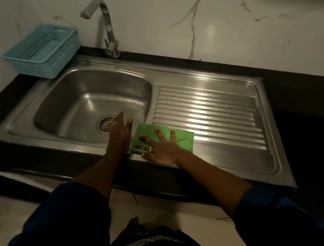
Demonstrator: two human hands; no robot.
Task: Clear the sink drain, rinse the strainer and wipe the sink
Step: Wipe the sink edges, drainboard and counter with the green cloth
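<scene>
Right hand [160, 150] flat on green cloth [184, 138], left hand [119, 131] straight-fingered above basin [90, 95]; strainer [104, 124] in its floor

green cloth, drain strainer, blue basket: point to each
green cloth [185, 140], head view, bare right end
drain strainer [103, 125], head view, slotted left half
blue basket [62, 57], head view, outer side wall

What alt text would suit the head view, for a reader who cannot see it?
A person's right hand presses a green cloth flat on the front rim of the steel sink; the open left hand is raised near the drain strainer.
</scene>
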